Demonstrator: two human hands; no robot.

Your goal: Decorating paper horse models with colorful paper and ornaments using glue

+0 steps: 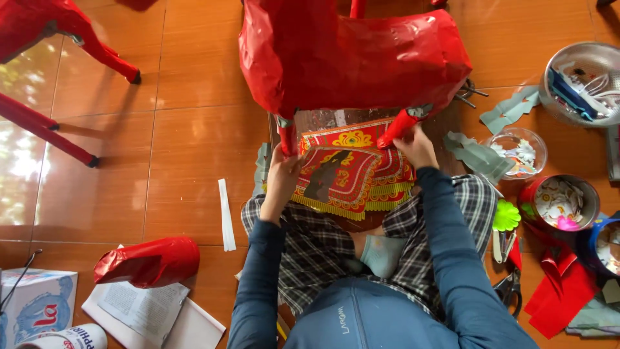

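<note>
Large red foil-wrapped paper animal body (352,52) stands on short red legs, centre far. Beneath it, near side, a red-and-gold patterned paper cloth with yellow fringe (345,171) lies draped flat.

A home craft workspace on a glossy orange-brown tiled floor (181,77), strewn with red paper scraps (562,291), steel scissors (510,287) and round metal tins of paper cutouts (560,201).

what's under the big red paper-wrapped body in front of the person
Under the red paper-wrapped body lies a red and gold decorated cloth, pressed by the left hand and right hand. The cloth's far edge is hidden.
</note>
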